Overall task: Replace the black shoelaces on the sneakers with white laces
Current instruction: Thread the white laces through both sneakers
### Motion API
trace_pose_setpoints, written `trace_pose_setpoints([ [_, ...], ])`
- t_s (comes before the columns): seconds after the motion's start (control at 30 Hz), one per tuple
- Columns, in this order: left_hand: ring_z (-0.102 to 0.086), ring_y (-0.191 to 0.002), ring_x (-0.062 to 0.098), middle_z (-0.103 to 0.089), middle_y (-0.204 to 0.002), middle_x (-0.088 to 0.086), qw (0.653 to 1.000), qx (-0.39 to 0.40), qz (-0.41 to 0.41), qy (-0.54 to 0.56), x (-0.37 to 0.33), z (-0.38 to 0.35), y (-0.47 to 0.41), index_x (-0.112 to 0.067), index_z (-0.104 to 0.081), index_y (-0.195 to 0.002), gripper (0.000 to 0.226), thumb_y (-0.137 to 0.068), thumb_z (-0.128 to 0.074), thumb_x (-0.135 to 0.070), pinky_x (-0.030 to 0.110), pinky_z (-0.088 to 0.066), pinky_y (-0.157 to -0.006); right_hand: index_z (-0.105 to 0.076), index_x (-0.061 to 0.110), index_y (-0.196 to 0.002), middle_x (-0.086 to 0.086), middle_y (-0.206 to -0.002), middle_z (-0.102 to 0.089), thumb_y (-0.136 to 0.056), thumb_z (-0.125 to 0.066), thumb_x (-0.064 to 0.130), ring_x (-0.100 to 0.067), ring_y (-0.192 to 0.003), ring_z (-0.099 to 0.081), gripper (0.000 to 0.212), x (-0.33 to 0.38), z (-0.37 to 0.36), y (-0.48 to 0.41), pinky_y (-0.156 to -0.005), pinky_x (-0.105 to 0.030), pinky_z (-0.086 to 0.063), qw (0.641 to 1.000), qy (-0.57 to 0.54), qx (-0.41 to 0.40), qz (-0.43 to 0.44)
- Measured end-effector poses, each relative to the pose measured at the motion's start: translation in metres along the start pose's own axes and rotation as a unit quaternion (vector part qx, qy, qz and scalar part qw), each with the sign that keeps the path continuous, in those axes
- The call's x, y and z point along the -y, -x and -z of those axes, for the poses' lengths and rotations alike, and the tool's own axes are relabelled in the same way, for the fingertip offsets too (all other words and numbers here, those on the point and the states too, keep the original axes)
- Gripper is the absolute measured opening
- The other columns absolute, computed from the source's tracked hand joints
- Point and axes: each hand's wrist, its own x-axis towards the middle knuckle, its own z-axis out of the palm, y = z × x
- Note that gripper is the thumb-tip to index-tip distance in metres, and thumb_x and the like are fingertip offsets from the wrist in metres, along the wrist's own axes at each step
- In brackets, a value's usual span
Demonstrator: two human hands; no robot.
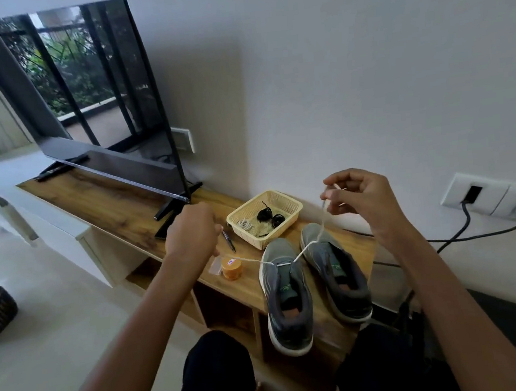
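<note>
Two grey sneakers stand side by side on the wooden shelf, the left sneaker (287, 299) nearer me and the right sneaker (336, 269) beside it. A white lace (310, 245) runs through the front eyelets of the left sneaker. My left hand (192, 233) grips one end of it, pulled out to the left. My right hand (358, 198) pinches the other end, raised above the right sneaker. A yellow basket (292, 206) behind the shoes holds coiled black laces (268, 215) and another white lace (246, 225).
An orange jar (232, 268), a small clear packet (216, 266) and a pen (228, 240) lie left of the sneakers. A television (89, 95) stands on the shelf (118, 202) further left. Wall sockets with a plugged black cable (464, 226) are at right.
</note>
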Motion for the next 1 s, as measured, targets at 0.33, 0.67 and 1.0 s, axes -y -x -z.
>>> trace_pose_setpoints([
  [0.33,-0.052,-0.06,0.004,-0.059,-0.072,-0.003,0.962,-0.032,-0.118,0.245,-0.038,0.058,0.004,-0.007,-0.066,-0.095,0.022,-0.09,-0.061,-0.028,0.013,-0.043,-0.057,-0.07,0.014,-0.094,-0.001,-0.075,-0.071,-0.089,-0.059,0.003,-0.013,-0.057,-0.063,0.016,0.025,-0.002,0.009,-0.06,-0.02,-0.054,0.996,0.017,-0.031,0.081],
  [0.67,-0.065,-0.081,0.002,-0.069,-0.094,-0.003,0.86,-0.076,-0.189,0.468,-0.064,0.051,0.012,-0.017,-0.064,-0.104,0.017,-0.088,-0.063,-0.013,0.015,-0.052,-0.069,-0.071,0.013,-0.079,0.002,-0.079,-0.071,-0.076,-0.071,0.0,-0.01,-0.07,-0.062,0.013,0.033,-0.022,-0.002,-0.065,-0.02,-0.051,0.994,-0.073,-0.067,0.041],
  [1.0,-0.061,-0.079,-0.007,-0.065,-0.091,-0.006,0.843,-0.091,-0.198,0.492,-0.079,0.039,0.009,-0.016,-0.064,-0.097,0.008,-0.09,-0.06,-0.016,0.011,-0.049,-0.072,-0.071,0.012,-0.081,0.002,-0.083,-0.071,-0.077,-0.07,0.001,-0.011,-0.076,-0.063,0.011,0.04,-0.035,-0.009,-0.07,-0.022,-0.051,0.991,-0.105,-0.072,0.031],
])
